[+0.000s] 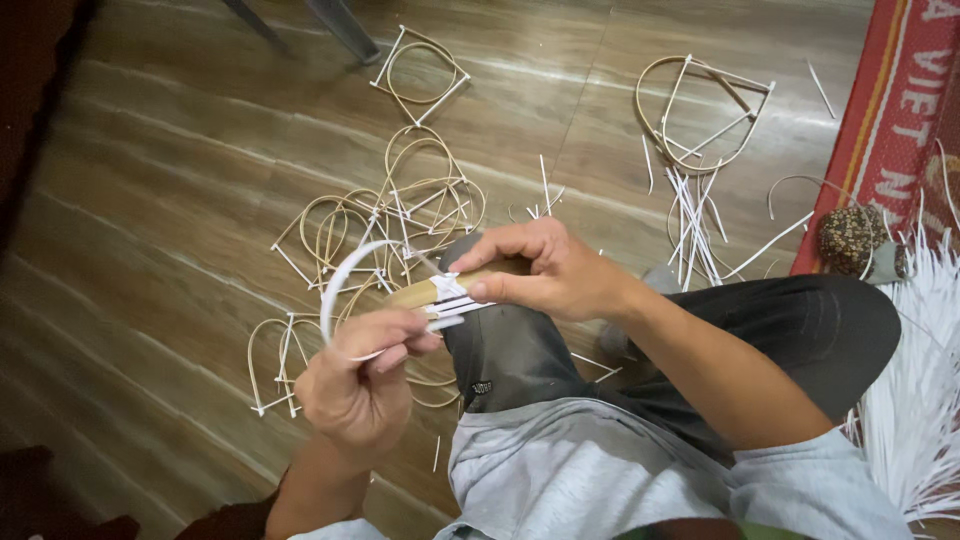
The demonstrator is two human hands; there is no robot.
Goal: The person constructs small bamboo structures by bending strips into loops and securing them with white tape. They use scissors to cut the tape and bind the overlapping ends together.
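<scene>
Bamboo stick bundle sits between both hands, just above the raised knee in dark trousers, roughly centre of view. White strip loops out from the bundle's left end in a curve and comes back down into the left hand.

Right hand closed over the bundle's right end, thumb underneath, fingers curled on top, pinching firmly (no gap visible btwn fingers and stick). Left hand lower and nearer the camera, fingers bent inward, thumb and forefinger nipped shut on the strip's free end just beside the bundle's left tip. Both grips tight, nothing loose.

Bundle's long axis runs approx. left-to-right, tilted slightly: left end lower, right end higher and hidden inside the right palm. White wrap visible around the middle of the sticks, w/ short white ends poking out toward the left hand.

On the wooden floor beyond the hands: heap of finished bamboo hoop frames, one more apart at top, another larger one at upper right, w/ loose white strips below it. Red mat at right edge, a speckled round object on it, and a fan of white strips at lower right.
</scene>
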